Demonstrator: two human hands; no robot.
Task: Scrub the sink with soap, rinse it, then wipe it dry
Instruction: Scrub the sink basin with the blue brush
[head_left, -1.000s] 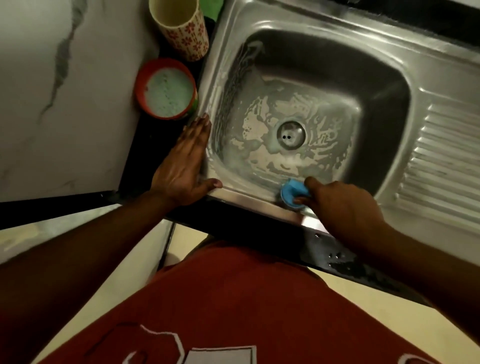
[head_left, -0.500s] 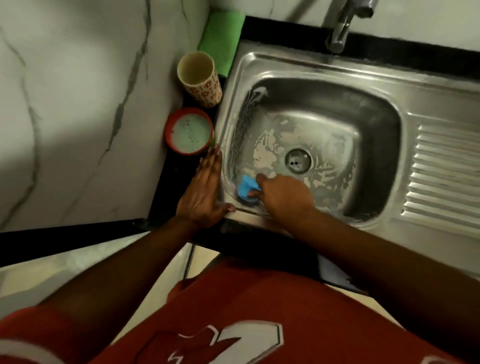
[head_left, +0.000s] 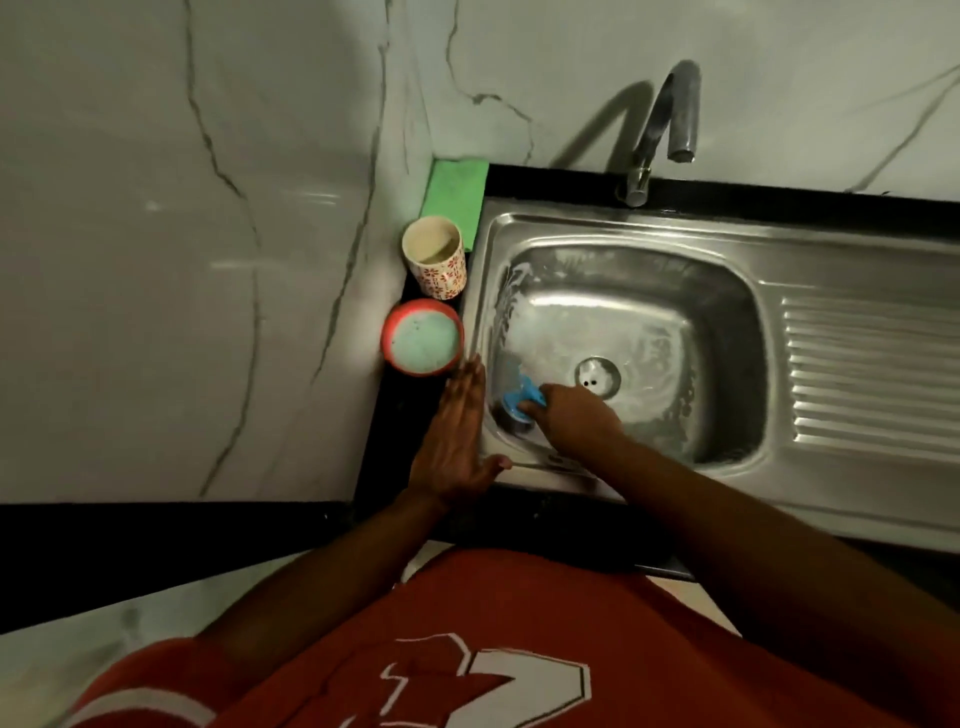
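A stainless steel sink (head_left: 727, 291) with a soapy, foam-streaked basin fills the middle right, its drain (head_left: 597, 375) in the centre. My right hand (head_left: 574, 415) grips a blue scrubber (head_left: 519, 401) and presses it against the basin's near-left corner. My left hand (head_left: 457, 436) lies flat with straight fingers on the sink's left rim, thumb spread along the front edge. A red bowl of pale green soapy liquid (head_left: 423, 338) stands just left of the sink.
A flowered cup (head_left: 435, 257) stands behind the bowl, and a green cloth (head_left: 457, 200) lies in the back corner. The tap (head_left: 660, 130) arches over the sink's back edge. A ribbed drainboard (head_left: 872, 374) is at right. Marble walls close in left and behind.
My right hand has carried the blue scrubber from the front rim down into the basin's near-left corner. The view has pulled back and up. My left hand stays on the rim.
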